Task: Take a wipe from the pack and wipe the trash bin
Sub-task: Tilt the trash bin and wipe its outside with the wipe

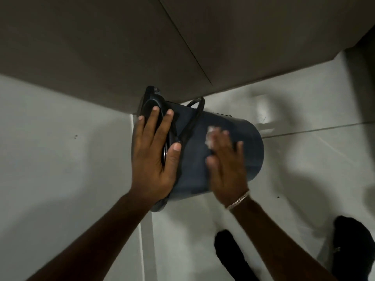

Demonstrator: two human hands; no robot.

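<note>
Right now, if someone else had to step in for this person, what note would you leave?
Left hand: fingers flat on the lid, steadying the trash bin, tipped over on the floor.
Right hand: presses the wipe flat on the bin's side; blurred.
Done: wipe out and on the bin; the pack is not in view.
Left: likely the rest of the bin, lid included.

cabinet (121,47) close behind trash bin (249,142), open floor (304,159) to its right
</note>
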